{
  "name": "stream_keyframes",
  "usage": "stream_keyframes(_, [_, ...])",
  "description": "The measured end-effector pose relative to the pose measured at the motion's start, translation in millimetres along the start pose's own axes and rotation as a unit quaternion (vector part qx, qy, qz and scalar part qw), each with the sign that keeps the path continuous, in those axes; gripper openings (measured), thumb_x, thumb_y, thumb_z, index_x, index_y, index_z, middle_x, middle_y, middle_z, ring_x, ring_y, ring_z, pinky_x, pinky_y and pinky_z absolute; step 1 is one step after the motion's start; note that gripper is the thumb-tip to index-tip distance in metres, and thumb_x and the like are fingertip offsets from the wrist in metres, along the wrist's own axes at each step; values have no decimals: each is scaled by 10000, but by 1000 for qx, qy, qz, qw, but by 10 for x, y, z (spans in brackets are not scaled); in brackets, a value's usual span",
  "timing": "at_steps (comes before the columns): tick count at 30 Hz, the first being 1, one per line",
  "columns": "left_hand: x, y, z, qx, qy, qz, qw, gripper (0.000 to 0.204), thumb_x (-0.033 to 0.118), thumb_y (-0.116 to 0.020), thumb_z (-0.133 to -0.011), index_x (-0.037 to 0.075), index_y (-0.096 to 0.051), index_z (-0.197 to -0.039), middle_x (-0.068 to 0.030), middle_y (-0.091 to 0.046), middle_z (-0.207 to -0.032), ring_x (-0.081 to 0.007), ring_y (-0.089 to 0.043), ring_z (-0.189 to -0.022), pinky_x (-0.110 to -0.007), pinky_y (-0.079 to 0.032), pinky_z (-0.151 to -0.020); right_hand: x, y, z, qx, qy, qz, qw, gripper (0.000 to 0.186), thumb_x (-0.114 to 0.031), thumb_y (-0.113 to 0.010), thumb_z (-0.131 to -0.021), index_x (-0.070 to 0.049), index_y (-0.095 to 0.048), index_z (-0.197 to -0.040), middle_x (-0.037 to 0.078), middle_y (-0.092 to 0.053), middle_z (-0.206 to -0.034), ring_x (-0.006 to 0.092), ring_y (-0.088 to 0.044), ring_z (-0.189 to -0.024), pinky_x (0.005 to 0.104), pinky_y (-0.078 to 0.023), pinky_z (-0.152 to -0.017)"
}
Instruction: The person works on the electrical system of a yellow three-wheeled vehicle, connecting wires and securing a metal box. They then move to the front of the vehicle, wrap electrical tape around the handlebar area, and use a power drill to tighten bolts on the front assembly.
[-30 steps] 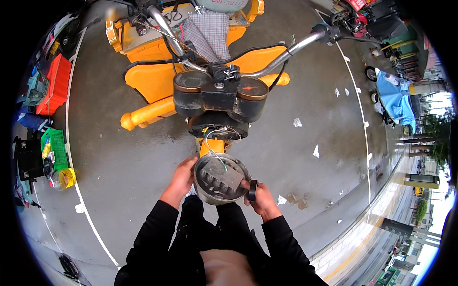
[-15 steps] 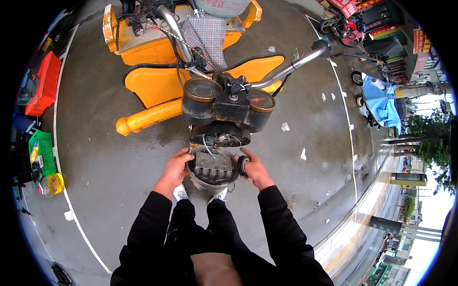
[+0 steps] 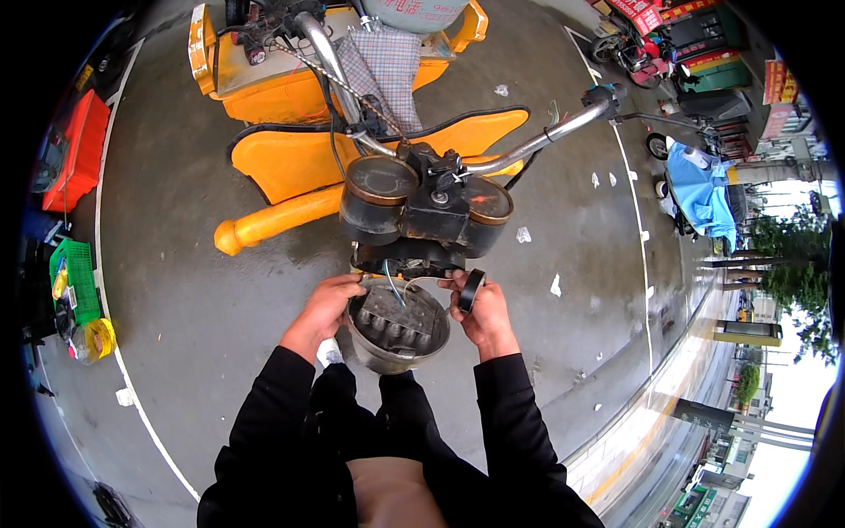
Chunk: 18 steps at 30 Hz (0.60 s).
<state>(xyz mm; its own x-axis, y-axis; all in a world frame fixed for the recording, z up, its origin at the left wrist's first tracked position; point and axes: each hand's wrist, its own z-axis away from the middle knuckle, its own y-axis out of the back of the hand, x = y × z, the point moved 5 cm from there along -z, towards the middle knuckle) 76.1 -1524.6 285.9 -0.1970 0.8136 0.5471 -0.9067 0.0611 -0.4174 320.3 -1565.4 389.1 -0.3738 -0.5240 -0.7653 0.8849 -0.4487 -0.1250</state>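
Observation:
A round grey headlamp (image 3: 400, 356) hangs below the front of a yellow three-wheeler, its open back facing up and showing a ribbed dark housing. My left hand (image 3: 327, 304) pinches its left rim between thumb and fingers. By the right rim, my right hand (image 3: 484, 319) is closed with a roll of black tape (image 3: 472, 291) at its fingers. Its fingertips are at a thin pale wire (image 3: 427, 279); whether they grip it I cannot tell. Blue and white wires (image 3: 391, 277) run from the black lamp bracket (image 3: 409, 256) into the headlamp.
Twin round gauges (image 3: 381, 179) and chrome handlebars (image 3: 563, 125) stand just beyond my hands. A yellow tube (image 3: 277, 227) juts left. On the wet ground sit a green basket (image 3: 81, 273) and a red box (image 3: 79, 150). A blue-covered vehicle (image 3: 700, 189) is parked at right.
The headlamp has come slightly lower and tilted, further from the bracket. My right hand has moved off its side to the wire near the rim, with the tape roll turned.

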Motion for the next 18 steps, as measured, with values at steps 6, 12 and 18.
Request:
stream_keyframes(6, [45,-191,-36,27,28,70,997,241,145,-571,-902,-38,-605,-1055,-138,-670,-882,-252,-679,-686,-404,-581,-604,-87,389,143,90,40,197,975,229,-60,-559,-877,44,-652,-1059,133,-688,-868,96,-526,-544,233,-356,-424])
stream_keyframes(12, [119,-268,29,62,31,57,996,238,163,-526,-922,-50,-580,-1012,-158,-664,-855,-264,-680,-671,-402,-586,-592,50,365,452,21,48,183,982,377,-95,-620,-905,42,-592,-1255,60,-684,-910,66,-521,-654,230,-391,-518])
stream_keyframes(18, [184,-290,117,73,7,103,992,310,225,-492,-960,-30,-538,-1130,-163,-632,-975,-279,-657,-832,-428,-572,-720,350,277,234,23,53,83,995,520,-181,-685,-914,2,-516,-1370,11,-610,-826,51,-483,-622,234,-407,-522])
